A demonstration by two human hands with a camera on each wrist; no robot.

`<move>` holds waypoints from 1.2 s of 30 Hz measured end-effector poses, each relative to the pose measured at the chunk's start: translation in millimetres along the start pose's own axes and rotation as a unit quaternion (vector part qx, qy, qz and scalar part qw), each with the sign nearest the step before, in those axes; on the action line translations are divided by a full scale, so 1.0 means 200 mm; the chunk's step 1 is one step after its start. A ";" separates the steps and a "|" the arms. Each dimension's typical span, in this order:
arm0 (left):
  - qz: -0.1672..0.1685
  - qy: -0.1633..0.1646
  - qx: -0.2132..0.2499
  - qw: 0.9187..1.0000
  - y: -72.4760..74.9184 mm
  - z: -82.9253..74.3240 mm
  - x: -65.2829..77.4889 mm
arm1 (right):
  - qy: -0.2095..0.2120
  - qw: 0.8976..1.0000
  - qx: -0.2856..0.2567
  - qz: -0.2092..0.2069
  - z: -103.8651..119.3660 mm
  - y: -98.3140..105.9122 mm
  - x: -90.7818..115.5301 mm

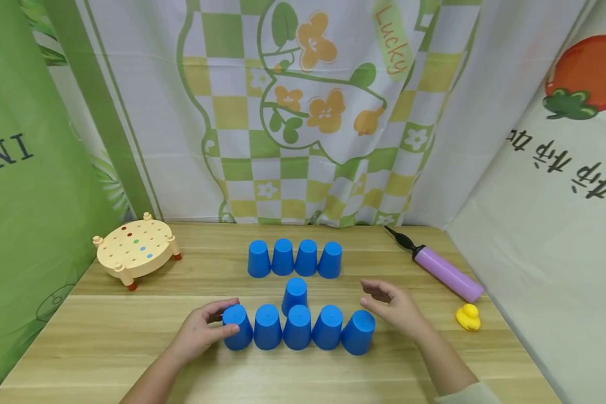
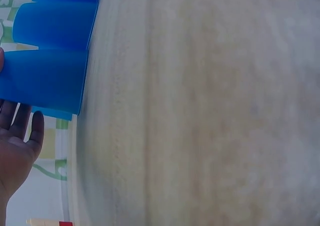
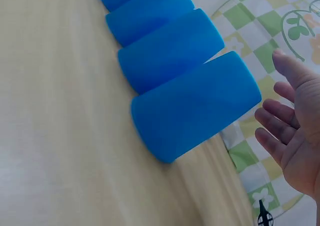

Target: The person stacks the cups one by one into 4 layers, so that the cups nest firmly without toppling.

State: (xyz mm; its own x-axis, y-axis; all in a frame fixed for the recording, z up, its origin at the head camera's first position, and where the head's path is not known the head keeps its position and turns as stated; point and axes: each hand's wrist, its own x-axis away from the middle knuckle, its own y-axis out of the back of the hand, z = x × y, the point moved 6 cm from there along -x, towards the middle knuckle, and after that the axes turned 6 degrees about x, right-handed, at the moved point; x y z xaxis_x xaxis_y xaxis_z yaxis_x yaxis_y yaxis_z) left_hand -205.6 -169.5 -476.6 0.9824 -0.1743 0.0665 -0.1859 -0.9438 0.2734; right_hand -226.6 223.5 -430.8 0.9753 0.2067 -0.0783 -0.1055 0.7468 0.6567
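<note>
Several blue plastic cups stand upside down in a front row on the table. At its left end, my left hand (image 1: 202, 331) holds the outermost cup (image 1: 237, 328), thumb across the front and fingers round the far side. In the left wrist view, the fingers (image 2: 21, 121) lie along that cup's side. My right hand (image 1: 391, 306) hovers behind and right of the row's right-end cup (image 1: 358, 332). It is empty, its fingers loosely bent and apart from the cup, as the right wrist view also shows. A single cup (image 1: 296, 294) stands just behind the front row's middle.
Farther back is another row of upturned blue cups (image 1: 283, 257). A cream pegged round board (image 1: 136, 247) on short legs stands at the back left. A purple hand pump (image 1: 446, 272) and a yellow rubber duck (image 1: 468, 317) lie on the right. Curtains (image 1: 333, 185) border the table (image 1: 106, 336).
</note>
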 end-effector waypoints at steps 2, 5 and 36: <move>-0.001 0.004 0.002 1.000 0.00 0.00 0.00 | -0.008 1.000 -0.008 0.009 -0.01 -0.01 0.05; -0.002 0.006 0.004 1.000 0.00 0.00 0.00 | -0.015 0.999 -0.016 0.026 -0.03 -0.03 0.09; -0.060 -0.023 -0.044 0.997 0.19 -0.27 -0.11 | -0.014 1.000 -0.002 -0.010 0.04 0.09 0.01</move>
State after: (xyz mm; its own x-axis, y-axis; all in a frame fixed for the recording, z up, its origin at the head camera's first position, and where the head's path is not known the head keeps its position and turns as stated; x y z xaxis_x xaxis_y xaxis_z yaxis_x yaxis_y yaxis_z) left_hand -235.3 -186.9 -416.8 0.9969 -0.0772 -0.0155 -0.0664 -0.9303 0.3608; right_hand -224.5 231.2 -413.2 0.9823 0.1740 -0.0699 -0.0870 0.7532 0.6520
